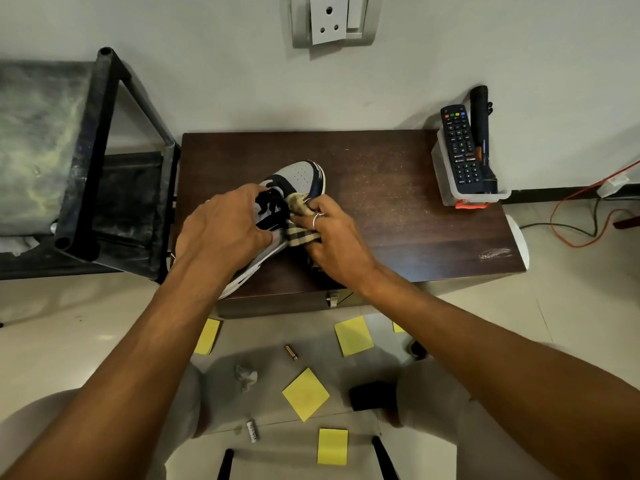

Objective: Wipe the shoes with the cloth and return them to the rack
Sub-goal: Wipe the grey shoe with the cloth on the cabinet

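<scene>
I am logging, left to right: black rack (86, 150) standing beside the dark table (398, 209); my left hand (221, 225) gripping the shoe (299, 176) on that table, hiding its heel; my right hand (334, 240) pinching the checked cloth (302, 225) against the shoe's side; remote (460, 147) and torch (482, 126) leaning in a clear tub (445, 181).

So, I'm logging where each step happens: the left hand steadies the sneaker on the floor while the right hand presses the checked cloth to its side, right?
Not on the floor. The head view shows the sneaker on the dark wooden table; the left hand steadies it there while the right hand presses the checked cloth to its side.
</scene>
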`<state>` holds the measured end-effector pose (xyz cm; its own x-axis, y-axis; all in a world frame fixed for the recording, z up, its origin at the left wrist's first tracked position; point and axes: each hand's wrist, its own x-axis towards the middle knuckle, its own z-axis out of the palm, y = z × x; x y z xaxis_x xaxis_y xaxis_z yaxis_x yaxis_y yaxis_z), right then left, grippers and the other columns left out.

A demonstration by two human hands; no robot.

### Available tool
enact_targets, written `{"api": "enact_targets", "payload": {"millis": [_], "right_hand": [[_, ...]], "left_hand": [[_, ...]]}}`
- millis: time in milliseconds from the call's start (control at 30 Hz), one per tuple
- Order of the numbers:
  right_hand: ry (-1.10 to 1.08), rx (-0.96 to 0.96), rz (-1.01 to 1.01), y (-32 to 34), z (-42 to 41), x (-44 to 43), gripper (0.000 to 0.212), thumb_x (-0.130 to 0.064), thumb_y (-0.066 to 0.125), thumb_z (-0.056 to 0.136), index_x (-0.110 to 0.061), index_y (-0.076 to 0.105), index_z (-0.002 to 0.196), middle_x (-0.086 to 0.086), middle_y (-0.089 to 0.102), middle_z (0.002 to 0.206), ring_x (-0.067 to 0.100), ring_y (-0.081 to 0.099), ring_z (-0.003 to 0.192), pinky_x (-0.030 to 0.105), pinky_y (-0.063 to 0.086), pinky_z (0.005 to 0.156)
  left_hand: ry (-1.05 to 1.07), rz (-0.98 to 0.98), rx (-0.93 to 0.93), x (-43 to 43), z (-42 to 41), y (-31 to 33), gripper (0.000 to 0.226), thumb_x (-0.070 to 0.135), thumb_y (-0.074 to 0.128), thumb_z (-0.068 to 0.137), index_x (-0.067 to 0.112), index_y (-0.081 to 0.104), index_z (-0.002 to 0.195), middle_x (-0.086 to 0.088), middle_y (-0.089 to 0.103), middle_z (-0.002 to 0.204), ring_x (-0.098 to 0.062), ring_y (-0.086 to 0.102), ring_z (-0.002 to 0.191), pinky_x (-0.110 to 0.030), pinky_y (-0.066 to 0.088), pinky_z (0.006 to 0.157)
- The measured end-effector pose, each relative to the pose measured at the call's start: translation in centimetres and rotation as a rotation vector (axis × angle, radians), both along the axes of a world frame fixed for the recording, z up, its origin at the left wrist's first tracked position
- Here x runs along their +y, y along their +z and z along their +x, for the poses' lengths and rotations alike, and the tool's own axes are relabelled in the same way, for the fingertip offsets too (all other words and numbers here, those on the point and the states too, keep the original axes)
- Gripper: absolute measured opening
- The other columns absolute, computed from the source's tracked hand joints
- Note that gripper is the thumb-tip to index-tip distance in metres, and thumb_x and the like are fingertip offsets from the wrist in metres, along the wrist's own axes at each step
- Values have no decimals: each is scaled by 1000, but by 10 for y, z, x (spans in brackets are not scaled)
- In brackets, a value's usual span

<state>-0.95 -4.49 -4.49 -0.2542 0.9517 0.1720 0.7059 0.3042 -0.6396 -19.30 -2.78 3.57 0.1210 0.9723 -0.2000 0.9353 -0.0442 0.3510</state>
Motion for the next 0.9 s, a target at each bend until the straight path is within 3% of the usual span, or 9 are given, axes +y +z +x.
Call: {"api": "enact_targets", "payload": {"millis": [100, 200, 300, 500, 633, 767, 900], "right_hand": [[-38, -144, 37, 7, 11, 15, 35, -1, 67, 90, -5, 68, 125, 9, 55, 122, 26, 62, 101, 36, 57, 85], [-170, -218, 106, 11, 26, 29, 29, -6, 64, 94, -4, 65, 123, 10, 55, 117, 28, 61, 94, 41, 57, 78], [-256, -235, 41, 5, 41, 37, 31, -1, 66, 90, -2, 67, 120, 8, 54, 118, 30, 63, 93, 34, 55, 77], [-328, 34, -62, 9, 33, 39, 43, 4, 62, 88, -8, 69, 128, 0, 55, 115, 12, 55, 101, 15, 45, 90], [-295, 148, -124, 8, 16, 19, 31, -5, 67, 93, -7, 71, 124, -3, 52, 110, 8, 53, 98, 3, 40, 85], [-206, 218, -128, 5, 0, -6, 23, -8, 74, 90, -6, 76, 113, -15, 52, 97, -5, 54, 86, 3, 41, 79], [-208, 200, -157, 11, 6, 1, 16, -11, 78, 84, -9, 80, 100, -17, 54, 88, -4, 56, 79, 5, 41, 73]], "left_hand": [[-3, -36, -7, 0, -2, 2, 67, 40, 81, 81, 34, 49, 140, -2, 68, 124, -30, 64, 110, -42, 50, 87], [2, -77, -26, 1, -4, 7, 73, 33, 84, 79, 35, 48, 143, -2, 66, 130, -30, 63, 114, -43, 50, 91], [-11, -86, -40, -1, -6, 10, 73, 30, 85, 79, 33, 50, 143, -1, 66, 131, -29, 62, 116, -43, 50, 94], [-9, -74, -45, 0, -7, 7, 72, 30, 85, 79, 36, 51, 142, 0, 67, 130, -29, 63, 115, -43, 50, 93], [9, -31, -19, -1, -5, 4, 65, 34, 80, 81, 37, 52, 139, -1, 68, 124, -30, 64, 108, -38, 46, 80], [24, -9, -15, -1, -3, 4, 61, 34, 78, 81, 35, 55, 137, -3, 70, 121, -32, 65, 106, -38, 45, 78], [8, -32, -15, -2, -4, 6, 61, 36, 79, 82, 34, 54, 137, -3, 69, 123, -32, 64, 109, -40, 48, 84]]}}
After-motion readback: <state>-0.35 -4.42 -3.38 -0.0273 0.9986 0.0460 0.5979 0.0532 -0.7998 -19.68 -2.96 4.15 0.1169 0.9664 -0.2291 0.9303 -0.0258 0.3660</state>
